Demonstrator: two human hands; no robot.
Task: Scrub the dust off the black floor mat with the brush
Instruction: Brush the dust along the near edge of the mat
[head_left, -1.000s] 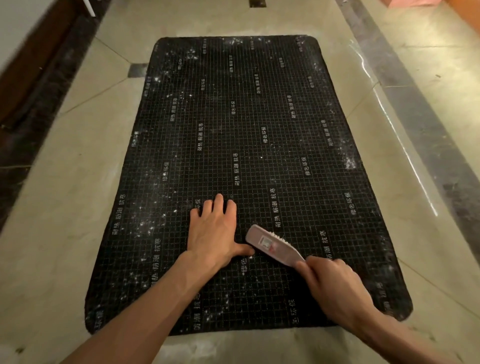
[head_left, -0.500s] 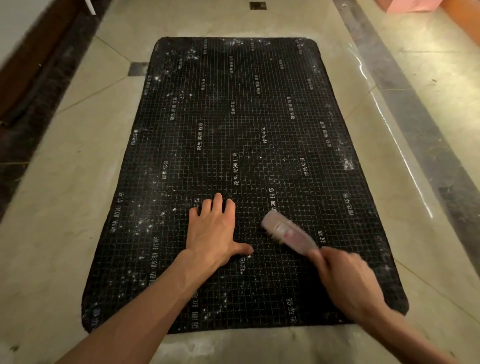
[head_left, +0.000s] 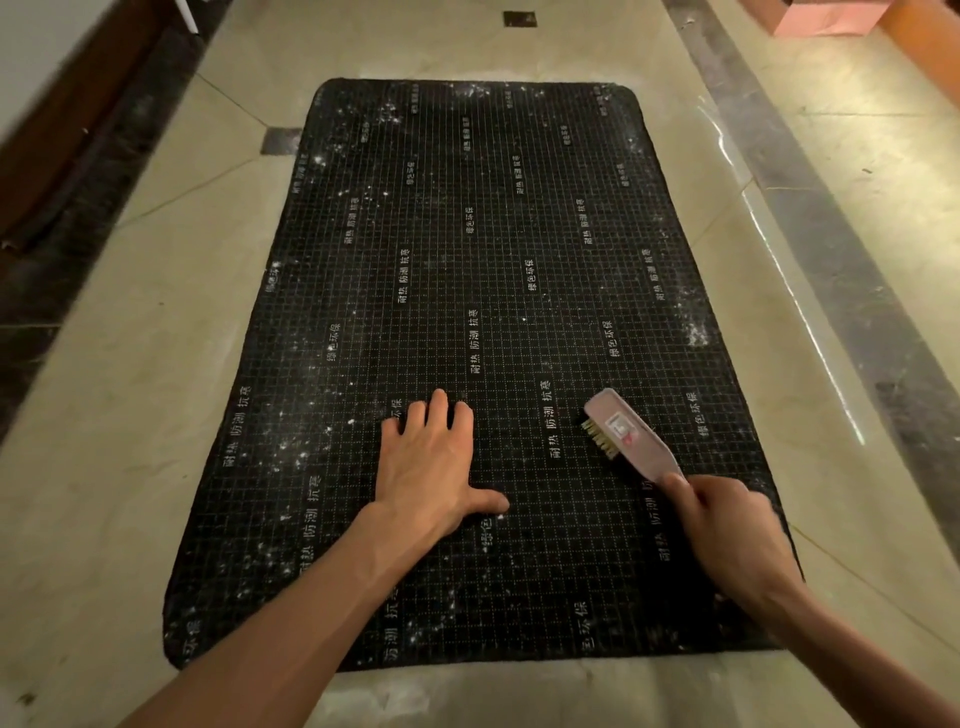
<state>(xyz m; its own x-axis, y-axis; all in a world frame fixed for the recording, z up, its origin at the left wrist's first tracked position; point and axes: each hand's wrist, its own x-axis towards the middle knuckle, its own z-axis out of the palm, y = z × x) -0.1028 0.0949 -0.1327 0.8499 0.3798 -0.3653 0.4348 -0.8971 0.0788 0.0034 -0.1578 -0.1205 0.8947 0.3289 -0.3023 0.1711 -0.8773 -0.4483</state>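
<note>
The black floor mat (head_left: 519, 249) is laid flat on the beige tiled floor (head_left: 130, 364), gridded, white-speckled, printed with repeated Chinese text: 耐热 防潮 抗寒, 绿色环保. The left hand (head_left: 431, 462) is pressed flat on it, fingers straight. The brush (head_left: 628, 434) handle is gripped by the right hand (head_left: 727, 525); bristles are set on the mat. The brush's red-and-white label is unreadable.

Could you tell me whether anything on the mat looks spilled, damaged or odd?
White dust speckles the black mat, thickest near the left edge, with a denser patch at the right edge. The left hand presses flat; the right hand grips the brush. No damage shows.
</note>
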